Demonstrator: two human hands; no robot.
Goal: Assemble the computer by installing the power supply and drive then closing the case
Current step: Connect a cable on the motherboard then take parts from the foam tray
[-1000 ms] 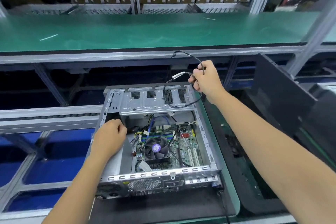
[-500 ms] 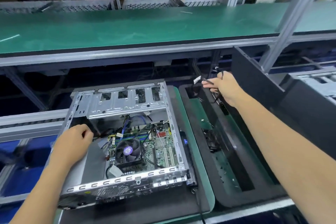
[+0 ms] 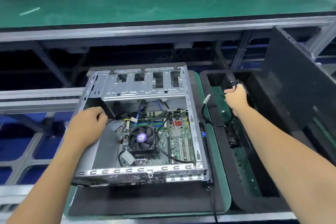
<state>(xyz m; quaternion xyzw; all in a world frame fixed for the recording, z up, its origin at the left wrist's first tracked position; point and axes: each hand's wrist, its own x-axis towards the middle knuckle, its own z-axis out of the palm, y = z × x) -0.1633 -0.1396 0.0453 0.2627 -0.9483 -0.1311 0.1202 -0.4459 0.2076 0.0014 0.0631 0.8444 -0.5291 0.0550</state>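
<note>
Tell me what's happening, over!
Left hand rests on open case. Right hand grips black cable over tray. Power supply bay empty.

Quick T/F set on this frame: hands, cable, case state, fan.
1. The right hand holds a black cable over the tray beside the case. True.
2. The case is closed. False: it is open, with the board showing.
3. The left hand rests at the case's left side. True.
4. The cable loop hangs inside the case. False: it is outside, to the case's right.
5. The fan has been lifted out. False: it sits on the board.
</note>
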